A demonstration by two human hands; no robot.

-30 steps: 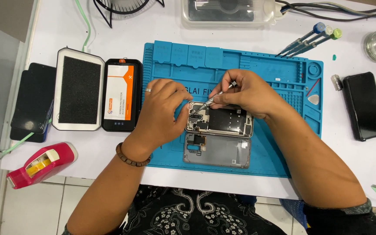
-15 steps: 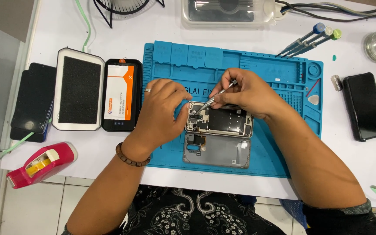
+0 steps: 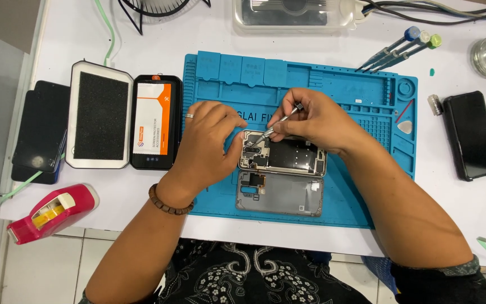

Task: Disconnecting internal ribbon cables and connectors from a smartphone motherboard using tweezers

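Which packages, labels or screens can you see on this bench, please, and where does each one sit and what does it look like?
Package: left of the blue mat, upright rectangle, black rim, white and orange printed front.
Foam-lined case: left of that package, white rounded frame, black inside.
Dark phone: right of the mat, black screen, unlit.
Mat lettering: pale raised print above the opened phone, partly hidden by the hands.

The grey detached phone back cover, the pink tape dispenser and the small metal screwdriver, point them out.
grey detached phone back cover [image 3: 288, 194], head view, flat middle.
pink tape dispenser [image 3: 66, 209], head view, upper body.
small metal screwdriver [image 3: 284, 119], head view, shaft.
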